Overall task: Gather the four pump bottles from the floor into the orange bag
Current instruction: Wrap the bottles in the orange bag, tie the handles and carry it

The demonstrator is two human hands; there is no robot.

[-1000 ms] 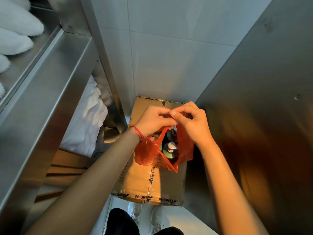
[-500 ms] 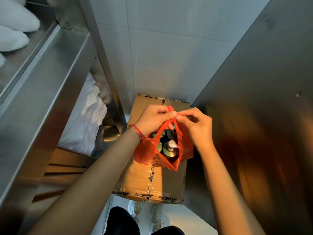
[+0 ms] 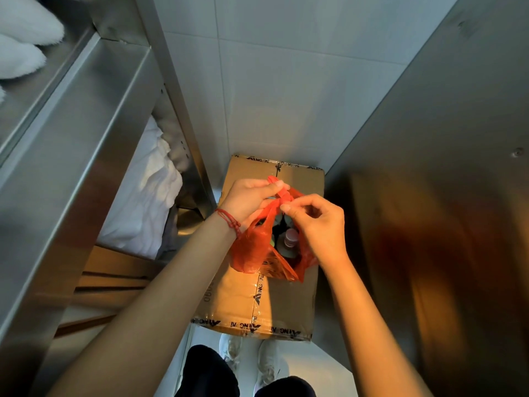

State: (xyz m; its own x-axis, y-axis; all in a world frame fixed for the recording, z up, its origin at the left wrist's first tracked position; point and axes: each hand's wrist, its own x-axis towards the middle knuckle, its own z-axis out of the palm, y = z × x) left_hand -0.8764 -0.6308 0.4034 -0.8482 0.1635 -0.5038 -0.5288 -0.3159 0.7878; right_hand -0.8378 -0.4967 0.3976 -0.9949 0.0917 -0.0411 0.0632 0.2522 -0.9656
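Note:
The orange bag (image 3: 252,247) of thin plastic hangs above a taped cardboard box (image 3: 274,305). Through its mouth I see pump bottles (image 3: 289,239) standing inside, one with a pale pink pump top; how many are in there is hidden by the plastic. My left hand (image 3: 249,199), with a red string on its wrist, pinches the twisted handles from the left. My right hand (image 3: 317,222) pinches the handle loop from the right, fingertips almost touching the left hand's. The handles are gathered between both hands above the bag.
A steel shelf unit (image 3: 71,156) with white towels (image 3: 143,196) stands close on the left. A steel panel (image 3: 429,196) walls the right side, white tiles (image 3: 286,81) the back. My shoes (image 3: 249,362) show below on a narrow strip of floor.
Both hands and the bag have risen slightly and the handles have been drawn together and twisted. My right hand has slid a little down and right along the loop.

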